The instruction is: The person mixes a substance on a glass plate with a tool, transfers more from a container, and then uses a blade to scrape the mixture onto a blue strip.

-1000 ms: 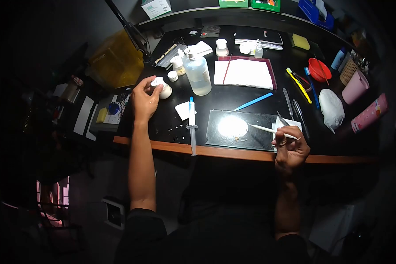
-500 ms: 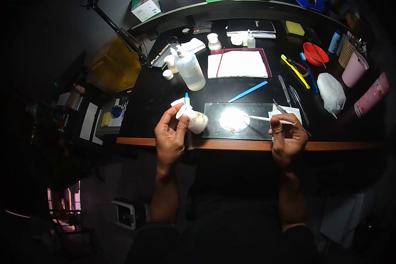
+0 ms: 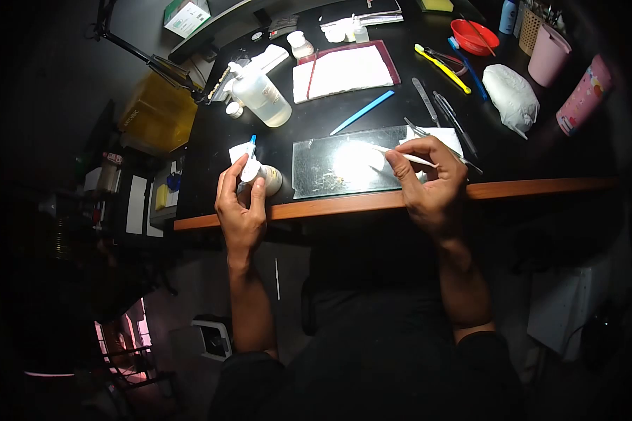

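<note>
The left hand (image 3: 242, 214) is half open, its thumb and fingers hold the white top of a small bottle (image 3: 270, 179), which is at nine o'clock from the glass plate (image 3: 312, 165). What is inside this bottle, I cannot tell. The right hand (image 3: 432, 186) is mostly closed and pinches a thin white tool (image 3: 416, 159) above the plate, at its three o'clock side. From the plate, a big bottle (image 3: 261, 98) with clear liquid is at ten o'clock and a small jar (image 3: 300, 45) at eleven. Toward two o'clock are a red bowl (image 3: 470, 42) with a thin stick in it, a pink cup (image 3: 549, 57), and a woven holder (image 3: 530, 31) with slender tools.
</note>
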Motion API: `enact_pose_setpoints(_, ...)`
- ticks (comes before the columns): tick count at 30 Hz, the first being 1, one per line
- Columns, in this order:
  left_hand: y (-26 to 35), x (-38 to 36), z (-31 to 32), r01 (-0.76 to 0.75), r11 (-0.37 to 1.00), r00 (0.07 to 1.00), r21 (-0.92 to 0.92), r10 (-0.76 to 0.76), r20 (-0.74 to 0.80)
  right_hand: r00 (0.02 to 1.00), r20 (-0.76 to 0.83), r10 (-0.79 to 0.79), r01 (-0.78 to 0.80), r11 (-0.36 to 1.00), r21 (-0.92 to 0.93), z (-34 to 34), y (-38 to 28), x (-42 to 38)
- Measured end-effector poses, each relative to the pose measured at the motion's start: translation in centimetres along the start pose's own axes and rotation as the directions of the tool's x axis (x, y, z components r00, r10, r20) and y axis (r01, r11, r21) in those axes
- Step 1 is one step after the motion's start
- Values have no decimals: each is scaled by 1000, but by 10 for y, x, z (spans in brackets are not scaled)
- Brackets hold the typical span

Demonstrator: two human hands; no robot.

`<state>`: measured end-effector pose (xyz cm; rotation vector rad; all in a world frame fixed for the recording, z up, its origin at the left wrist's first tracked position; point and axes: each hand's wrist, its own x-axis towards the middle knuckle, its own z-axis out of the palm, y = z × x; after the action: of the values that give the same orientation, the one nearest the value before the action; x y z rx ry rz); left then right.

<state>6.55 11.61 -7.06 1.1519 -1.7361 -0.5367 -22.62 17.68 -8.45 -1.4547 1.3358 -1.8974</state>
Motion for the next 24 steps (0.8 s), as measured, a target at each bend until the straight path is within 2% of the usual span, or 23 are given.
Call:
enact_pose_setpoints(2,-2,-2,7,26,1000,998,-16,-26,-56,999,10,-30,31,999,-22,1,0,1)
enact_pose_setpoints(5,2,-2,18,53,999,989,-1,-53,-135,985,89,150,-151,989,4,0,-11,4)
enact_pose_setpoints(7,4,-3,20,55,998,987,25,-50,-150,987,135,89,-86,996,-29,1,-7,6)
enact_pose_setpoints(8,0,-4,21,16,995,986,97,0,-168,986,157,57,-51,998,-46,1,-5,7)
enact_pose_setpoints(12,8,-3,25,9,999,980,52,1,-198,983,178,40,-19,993,-118,3,-6,8)
enact_pose_setpoints(15,6,-3,22,63,994,985,-85,-75,-155,982,173,73,-60,995,-76,3,-8,9)
enact_pose_setpoints(16,6,-2,19,94,991,988,-100,-105,-112,986,161,34,-21,997,-78,4,-2,8)
enact_pose_setpoints(19,7,3,15,200,892,964,-406,-253,-80,983,149,106,-99,994,-56,5,-4,6)
enact_pose_setpoints(24,3,8,11,262,829,941,-494,-333,-61,976,172,131,-116,989,-97,2,2,5)
